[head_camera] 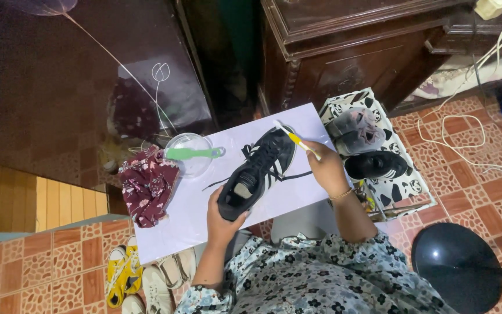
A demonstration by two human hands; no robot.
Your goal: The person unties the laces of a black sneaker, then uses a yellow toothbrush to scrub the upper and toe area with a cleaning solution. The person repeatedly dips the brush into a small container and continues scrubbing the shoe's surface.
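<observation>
The black sneaker (258, 172) with white stripes sits tilted above the white desk (193, 215), heel toward the person. The left hand (223, 220) cups its heel, fingers closed around the back of the sole. The right hand (324, 167) grips a yellow toothbrush (297, 141), fingers closed on the handle, with the bristle end touching the sneaker's toe. Loose black laces trail across the desk. A clear bowl (188, 152) with a green brush (196, 153) lying across it stands near a crumpled maroon cloth (147, 185). To the right, a patterned box (399, 186) holds another black sneaker (376, 165).
</observation>
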